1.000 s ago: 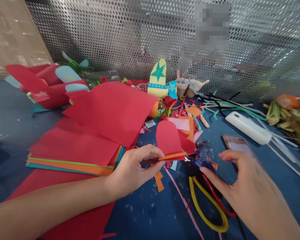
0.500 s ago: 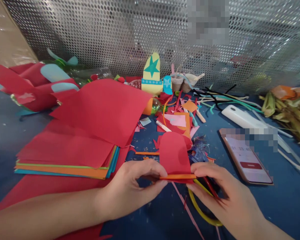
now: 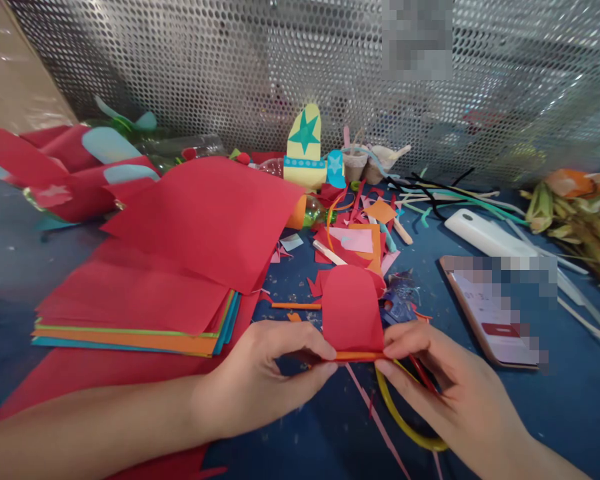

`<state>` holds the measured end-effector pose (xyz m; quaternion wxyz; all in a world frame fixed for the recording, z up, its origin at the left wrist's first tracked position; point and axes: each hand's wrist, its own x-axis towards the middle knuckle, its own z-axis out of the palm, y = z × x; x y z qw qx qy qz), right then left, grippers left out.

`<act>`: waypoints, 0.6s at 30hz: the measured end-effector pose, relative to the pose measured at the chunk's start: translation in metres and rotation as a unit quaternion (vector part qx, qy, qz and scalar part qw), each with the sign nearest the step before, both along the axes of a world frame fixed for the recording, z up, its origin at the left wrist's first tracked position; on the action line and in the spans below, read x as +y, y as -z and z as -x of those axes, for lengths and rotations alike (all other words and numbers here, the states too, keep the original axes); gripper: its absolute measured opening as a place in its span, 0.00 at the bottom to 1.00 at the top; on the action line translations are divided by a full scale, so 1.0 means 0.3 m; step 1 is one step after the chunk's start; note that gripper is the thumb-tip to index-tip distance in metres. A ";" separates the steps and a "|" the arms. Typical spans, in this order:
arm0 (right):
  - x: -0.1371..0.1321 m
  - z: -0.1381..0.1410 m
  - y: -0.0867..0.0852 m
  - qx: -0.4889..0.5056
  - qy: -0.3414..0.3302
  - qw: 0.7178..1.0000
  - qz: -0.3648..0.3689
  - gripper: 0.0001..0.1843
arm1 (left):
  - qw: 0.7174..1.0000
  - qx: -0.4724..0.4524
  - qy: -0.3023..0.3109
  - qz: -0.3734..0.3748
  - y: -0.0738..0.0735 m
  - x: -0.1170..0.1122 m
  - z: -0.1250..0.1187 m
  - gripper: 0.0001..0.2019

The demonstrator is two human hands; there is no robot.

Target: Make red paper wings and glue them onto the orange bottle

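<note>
A red paper piece [image 3: 353,307] with a rounded top stands tilted before me, an orange paper strip [image 3: 359,357] lying along its lower edge. My left hand [image 3: 280,373] pinches the left end of that edge between thumb and fingers. At the right end, my right hand [image 3: 435,380] pinches the same edge, its thumb below and index finger above. Under my right hand shows part of a yellow ring [image 3: 403,423], and something red, partly hidden, lies by its fingers.
Stacked coloured paper sheets [image 3: 140,287] lie to the left. Paper scraps [image 3: 350,240] and a yellow paper craft with a star [image 3: 304,143] are further back. A phone [image 3: 495,320] and a white glue gun-like tool [image 3: 485,237] lie right. A perforated metal panel [image 3: 230,60] rises behind.
My right fingers have shifted slightly left along the orange strip and now cover its right end. The lower red flap beneath the strip shows less.
</note>
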<state>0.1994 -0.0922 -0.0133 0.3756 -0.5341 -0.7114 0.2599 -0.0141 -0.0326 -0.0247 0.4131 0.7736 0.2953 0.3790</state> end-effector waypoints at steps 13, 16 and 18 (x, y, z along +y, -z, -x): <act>-0.020 0.039 0.001 0.142 0.065 0.981 0.116 0.07 | 0.954 -0.016 0.008 0.298 -0.005 -0.019 -0.023 0.03; -0.026 0.042 0.000 0.141 0.070 0.977 0.145 0.10 | 0.959 0.001 0.002 0.283 -0.001 -0.033 -0.020 0.03; -0.028 0.040 -0.002 0.121 0.074 0.979 0.147 0.10 | 0.956 0.001 0.000 0.293 0.002 -0.040 -0.019 0.04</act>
